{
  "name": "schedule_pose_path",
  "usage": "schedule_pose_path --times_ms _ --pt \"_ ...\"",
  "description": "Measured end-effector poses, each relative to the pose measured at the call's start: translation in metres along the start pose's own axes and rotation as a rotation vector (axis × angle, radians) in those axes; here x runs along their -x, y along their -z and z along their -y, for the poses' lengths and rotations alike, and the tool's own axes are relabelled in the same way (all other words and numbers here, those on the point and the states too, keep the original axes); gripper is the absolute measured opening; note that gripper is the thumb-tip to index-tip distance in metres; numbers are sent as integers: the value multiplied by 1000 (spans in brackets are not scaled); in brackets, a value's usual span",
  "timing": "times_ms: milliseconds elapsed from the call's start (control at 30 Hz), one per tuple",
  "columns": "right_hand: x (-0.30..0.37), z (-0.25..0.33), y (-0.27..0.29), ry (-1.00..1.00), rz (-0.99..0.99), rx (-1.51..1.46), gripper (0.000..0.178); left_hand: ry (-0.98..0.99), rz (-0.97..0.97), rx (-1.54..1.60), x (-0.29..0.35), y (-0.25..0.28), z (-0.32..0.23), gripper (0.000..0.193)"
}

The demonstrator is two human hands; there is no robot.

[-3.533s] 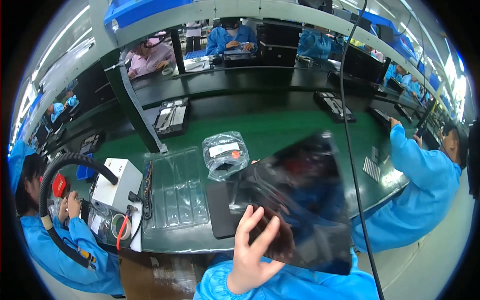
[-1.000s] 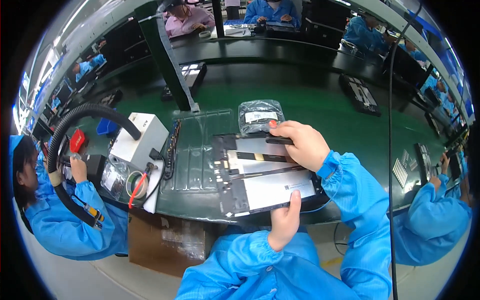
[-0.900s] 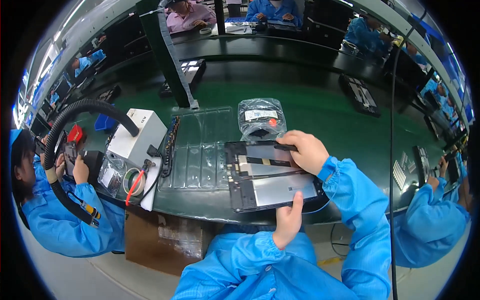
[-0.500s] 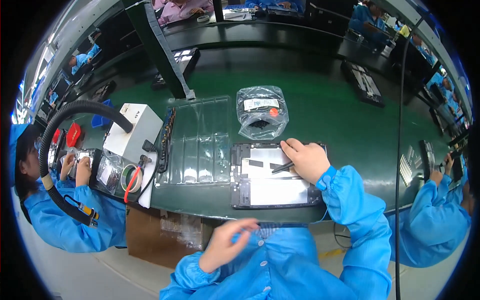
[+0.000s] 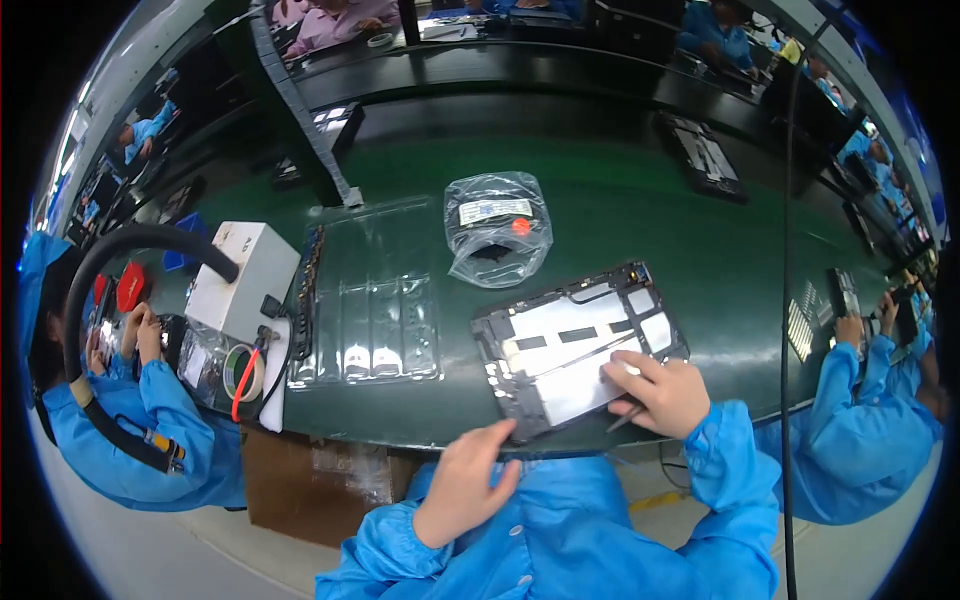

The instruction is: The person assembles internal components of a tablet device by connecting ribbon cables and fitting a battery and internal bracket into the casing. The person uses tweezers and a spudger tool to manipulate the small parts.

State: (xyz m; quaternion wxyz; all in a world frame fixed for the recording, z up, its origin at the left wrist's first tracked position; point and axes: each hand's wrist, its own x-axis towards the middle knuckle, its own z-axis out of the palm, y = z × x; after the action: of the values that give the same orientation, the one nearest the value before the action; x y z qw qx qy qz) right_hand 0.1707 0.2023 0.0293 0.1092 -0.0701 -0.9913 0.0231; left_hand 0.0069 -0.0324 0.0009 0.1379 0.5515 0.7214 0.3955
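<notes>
The right grip pinches a thin tool, the left grip loosely open by the near-left corner of an opened tablet on the tabletop, probably light, stiff, fragile, best held by its edges.

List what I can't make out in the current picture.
All in the head view:
Underside of the open device: turned away from the camera.
Slim tool: mostly covered by the right hand.
Whether the left hand touches the device: it overlaps the corner, contact unclear.
Exact contents of the clear bag: obscured by its crinkled plastic.
Head of the person in pink: cut off by the upper edge.
</notes>
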Motion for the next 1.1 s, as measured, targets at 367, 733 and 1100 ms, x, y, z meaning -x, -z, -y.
schedule_pose_path --times_ms 367,733,1100 --pt "14 -84 -17 -263 -218 220 59 -261 -193 -845 -159 5 3 71" --pt "-42 -145 -52 -341 -264 163 59 -339 16 -809 -132 -41 28 22" --pt "-203 -151 -91 -369 -256 127 59 -458 47 -609 -118 -41 22 27"
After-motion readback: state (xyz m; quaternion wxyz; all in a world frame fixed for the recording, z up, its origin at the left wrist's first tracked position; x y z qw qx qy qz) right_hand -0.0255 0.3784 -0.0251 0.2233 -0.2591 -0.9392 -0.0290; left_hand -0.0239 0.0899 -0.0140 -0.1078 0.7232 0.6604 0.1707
